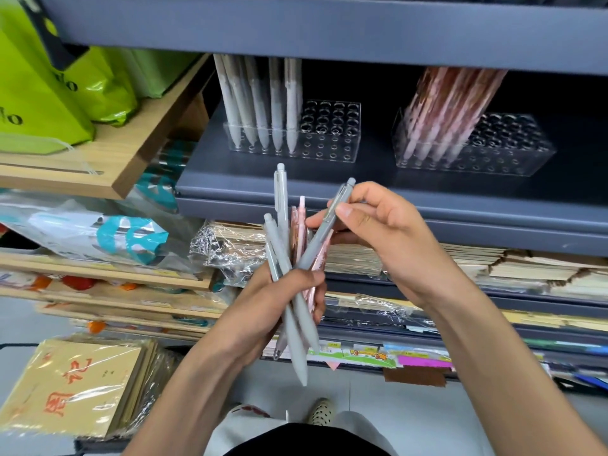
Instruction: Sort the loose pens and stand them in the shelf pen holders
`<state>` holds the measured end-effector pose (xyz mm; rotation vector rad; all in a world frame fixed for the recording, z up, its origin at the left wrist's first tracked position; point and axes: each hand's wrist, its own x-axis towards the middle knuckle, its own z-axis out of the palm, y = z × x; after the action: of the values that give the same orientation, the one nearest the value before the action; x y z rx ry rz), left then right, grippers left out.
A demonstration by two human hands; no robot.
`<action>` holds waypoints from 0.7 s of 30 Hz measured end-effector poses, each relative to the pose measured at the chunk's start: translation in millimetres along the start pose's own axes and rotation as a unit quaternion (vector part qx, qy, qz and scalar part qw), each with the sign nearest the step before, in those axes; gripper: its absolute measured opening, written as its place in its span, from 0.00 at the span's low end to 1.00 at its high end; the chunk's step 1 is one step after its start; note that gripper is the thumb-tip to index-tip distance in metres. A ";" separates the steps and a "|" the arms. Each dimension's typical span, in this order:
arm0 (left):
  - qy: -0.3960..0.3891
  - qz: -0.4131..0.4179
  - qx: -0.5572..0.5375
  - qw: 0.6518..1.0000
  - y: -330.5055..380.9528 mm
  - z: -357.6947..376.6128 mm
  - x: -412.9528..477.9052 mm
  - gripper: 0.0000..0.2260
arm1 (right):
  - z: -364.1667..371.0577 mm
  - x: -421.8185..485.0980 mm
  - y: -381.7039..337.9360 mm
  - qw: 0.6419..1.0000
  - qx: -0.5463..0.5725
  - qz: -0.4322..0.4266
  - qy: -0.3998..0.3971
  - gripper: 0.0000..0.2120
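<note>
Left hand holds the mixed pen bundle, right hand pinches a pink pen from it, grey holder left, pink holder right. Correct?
One slip: the pen that the right hand pinches is grey, not pink, as the head view shows. The left hand does hold the mixed bundle; grey holder left, pink holder right.

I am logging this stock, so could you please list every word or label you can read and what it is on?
"lo": black letters, the rest cut off, on the green bags.
"周记": red characters on the wrapped tan notebook.
Too small and blurred to read: the shelf-edge labels.
No legible text: the pens or the clear pen holders.
</note>
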<state>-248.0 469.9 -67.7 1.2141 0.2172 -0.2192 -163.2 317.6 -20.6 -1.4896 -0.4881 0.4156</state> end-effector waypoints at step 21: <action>-0.014 -0.002 -0.105 0.994 9.7 4.8 18.2 0.23 | 6.2 18.2 -9.3 0.994 0.062 0.029 0.080 0.07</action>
<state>-227.6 467.7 -62.5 1.0022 0.2138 -0.2112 -151.6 332.3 -10.2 -1.4052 -0.2873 0.3610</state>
